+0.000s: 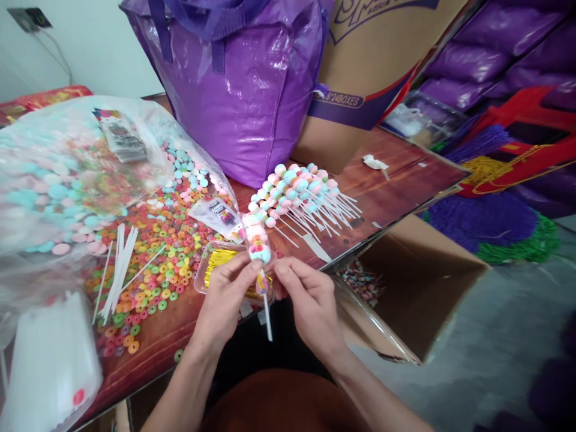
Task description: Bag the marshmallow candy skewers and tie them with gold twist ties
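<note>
My left hand (229, 291) pinches a candy skewer (257, 240) at the neck of its clear wrapper, between thumb and fingers. Pastel marshmallows and ring candies fill the wrapper, and its white stick (268, 318) points down toward me. Close beside the neck, the fingertips of my right hand (310, 294) are pinched together; what they hold is too small to tell. Some gold shows at the neck between the hands. Behind my left hand, a clear plastic tray (201, 273) holds gold twist ties (221, 259). Finished-looking marshmallow skewers (301, 192) lie piled beyond my hands.
Loose ring candies (168, 273) and white sticks (120, 270) cover the table's left. A plastic bag of marshmallows (49, 192) lies behind, with clear wrappers (51, 360) nearer. A purple bag (234, 102) stands at the back. An open carton (432, 288) sits below the right edge.
</note>
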`<action>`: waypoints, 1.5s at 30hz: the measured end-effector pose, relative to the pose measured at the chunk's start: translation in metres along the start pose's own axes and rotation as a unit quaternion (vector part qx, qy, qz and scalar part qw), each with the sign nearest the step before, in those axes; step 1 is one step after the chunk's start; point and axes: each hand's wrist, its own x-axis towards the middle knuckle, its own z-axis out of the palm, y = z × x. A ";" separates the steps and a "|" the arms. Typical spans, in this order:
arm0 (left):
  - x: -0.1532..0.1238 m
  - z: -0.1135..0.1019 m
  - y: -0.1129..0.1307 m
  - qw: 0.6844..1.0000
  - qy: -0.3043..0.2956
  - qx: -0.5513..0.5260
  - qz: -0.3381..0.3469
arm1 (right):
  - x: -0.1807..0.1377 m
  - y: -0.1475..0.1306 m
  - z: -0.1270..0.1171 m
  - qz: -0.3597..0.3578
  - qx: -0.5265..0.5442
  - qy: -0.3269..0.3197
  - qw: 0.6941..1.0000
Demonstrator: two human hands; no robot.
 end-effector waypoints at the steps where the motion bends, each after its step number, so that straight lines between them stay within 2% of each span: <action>1: 0.000 0.003 0.000 1.000 0.003 0.015 0.008 | -0.003 0.004 -0.002 0.036 0.027 -0.012 0.999; 3: 0.001 0.007 -0.002 0.995 -0.002 0.086 0.050 | -0.010 0.011 -0.008 0.083 0.060 -0.022 0.994; 5: 0.008 0.008 -0.005 0.976 -0.044 0.184 0.109 | -0.020 0.021 -0.015 0.108 0.077 0.009 0.991; 7: 0.022 0.003 -0.005 0.946 -0.086 0.273 0.154 | -0.032 0.034 -0.027 0.115 0.085 0.090 0.986; 8: 0.033 -0.002 -0.004 0.932 -0.079 0.306 0.174 | -0.038 0.041 -0.037 0.115 0.081 0.149 0.979; 10: 0.059 -0.015 0.001 0.889 -0.019 0.409 0.205 | -0.045 0.057 -0.062 0.110 0.064 0.287 0.950; 12: 0.087 -0.029 0.007 0.829 0.055 0.526 0.180 | -0.045 0.070 -0.094 0.094 0.096 0.397 0.908; 13: 0.099 -0.034 0.009 0.797 0.085 0.577 0.156 | -0.042 0.076 -0.110 0.085 0.117 0.426 0.893; 15: 0.118 -0.041 0.011 0.739 0.114 0.652 0.124 | -0.032 0.082 -0.134 0.083 0.131 0.436 0.886; 17: 0.128 -0.043 0.011 0.714 0.128 0.681 0.099 | -0.021 0.084 -0.143 0.080 0.120 0.443 0.885; 19: 0.132 -0.044 0.011 0.722 0.136 0.673 0.085 | -0.013 0.080 -0.133 0.054 0.083 0.439 0.893; 21: 0.131 -0.045 0.011 0.752 0.143 0.637 0.090 | -0.008 0.073 -0.110 0.012 0.016 0.411 0.911; 22: 0.129 -0.046 0.012 0.769 0.148 0.614 0.102 | -0.005 0.069 -0.096 -0.001 -0.034 0.377 0.926; 24: 0.120 -0.045 0.015 0.802 0.150 0.561 0.139 | 0.001 0.059 -0.068 -0.018 -0.116 0.265 0.957; 26: 0.106 -0.042 0.017 0.829 0.138 0.510 0.183 | 0.012 0.051 -0.041 -0.036 -0.147 0.169 0.974; 28: 0.087 -0.036 0.019 0.844 0.123 0.467 0.231 | 0.024 0.044 -0.016 -0.036 -0.129 0.094 0.987; 30: 0.069 -0.029 0.018 0.831 0.137 0.457 0.288 | 0.035 0.039 0.006 -0.023 -0.089 0.043 0.995; 32: 0.053 -0.023 0.014 0.832 0.143 0.437 0.310 | 0.042 0.037 0.025 -0.006 -0.023 0.012 1.000; 33: 0.047 -0.021 0.011 0.843 0.161 0.406 0.314 | 0.043 0.037 0.032 0.008 0.018 0.008 1.000; 36: 0.035 -0.018 0.002 0.899 0.210 0.256 0.286 | 0.041 0.037 0.045 0.048 0.126 0.034 0.990; 38: 0.029 -0.017 -0.003 0.932 0.234 0.138 0.242 | 0.039 0.038 0.046 0.057 0.155 0.042 0.985; 41: 0.022 -0.014 -0.007 0.976 0.187 -0.048 0.099 | 0.036 0.039 0.042 0.058 0.149 0.027 0.987; 43: 0.020 -0.013 -0.005 0.978 0.144 -0.151 0.012 | 0.035 0.040 0.038 0.057 0.127 0.018 0.990; 45: 0.021 -0.012 -0.002 0.965 0.154 -0.210 -0.009 | 0.034 0.040 0.036 0.055 0.098 0.006 0.994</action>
